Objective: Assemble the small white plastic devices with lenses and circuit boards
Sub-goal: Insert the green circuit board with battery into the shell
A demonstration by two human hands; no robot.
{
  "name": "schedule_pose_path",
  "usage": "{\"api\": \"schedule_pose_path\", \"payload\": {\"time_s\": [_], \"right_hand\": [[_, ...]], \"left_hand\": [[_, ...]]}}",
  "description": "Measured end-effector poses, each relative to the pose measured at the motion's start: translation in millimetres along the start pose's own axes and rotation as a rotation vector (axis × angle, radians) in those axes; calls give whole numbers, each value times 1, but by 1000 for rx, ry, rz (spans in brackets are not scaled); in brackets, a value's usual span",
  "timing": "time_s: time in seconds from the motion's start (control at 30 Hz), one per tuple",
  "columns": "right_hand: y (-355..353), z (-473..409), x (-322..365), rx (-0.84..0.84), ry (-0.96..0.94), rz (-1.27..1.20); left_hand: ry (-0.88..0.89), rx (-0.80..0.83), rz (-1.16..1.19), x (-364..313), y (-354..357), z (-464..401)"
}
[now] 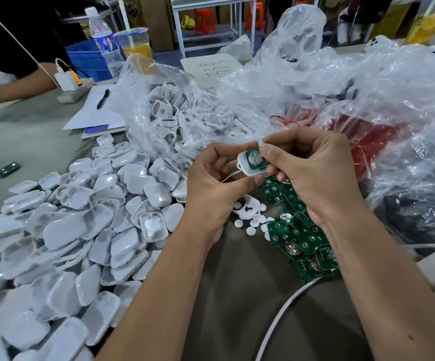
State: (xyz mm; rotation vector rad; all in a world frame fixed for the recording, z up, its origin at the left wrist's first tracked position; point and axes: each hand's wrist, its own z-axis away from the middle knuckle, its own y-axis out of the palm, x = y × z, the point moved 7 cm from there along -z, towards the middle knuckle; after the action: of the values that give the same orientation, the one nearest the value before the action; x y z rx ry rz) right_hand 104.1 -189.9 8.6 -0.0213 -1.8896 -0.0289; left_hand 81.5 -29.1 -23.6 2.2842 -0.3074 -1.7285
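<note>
above the table [28, 131], mid-frame, both hands meet on one white shell [247, 165]. left hand [211, 188] curls its fingers round the shell's near end, thumb below. right hand [312, 175] pinches the far end, thumb pressing on a green board [255, 158] seated in it (a clear lens showing on top). loose boards [302, 241] lie beneath, white discs [250, 222] beside, covers [81, 230] heaped left.

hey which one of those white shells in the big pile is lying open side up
The white shell at the pile's right edge, just left of the left hand's wrist. Its hollow inside with a round white disc shows; the neighbours around it lie with smooth backs up.
</note>
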Motion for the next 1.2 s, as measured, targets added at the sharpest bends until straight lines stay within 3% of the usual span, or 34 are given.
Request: {"api": "schedule_pose_path", "payload": {"time_s": [0.4,0.7,1.2], "right_hand": [[1,1,2,27,-37,84],[4,3,5,12,-73,297],[2,3,0,-56,-72,362]], "left_hand": [[0,5,-31,1,-1,0],[-1,-5,-37,2,-2,0],[0,15,-10,2,-3,0]]}}
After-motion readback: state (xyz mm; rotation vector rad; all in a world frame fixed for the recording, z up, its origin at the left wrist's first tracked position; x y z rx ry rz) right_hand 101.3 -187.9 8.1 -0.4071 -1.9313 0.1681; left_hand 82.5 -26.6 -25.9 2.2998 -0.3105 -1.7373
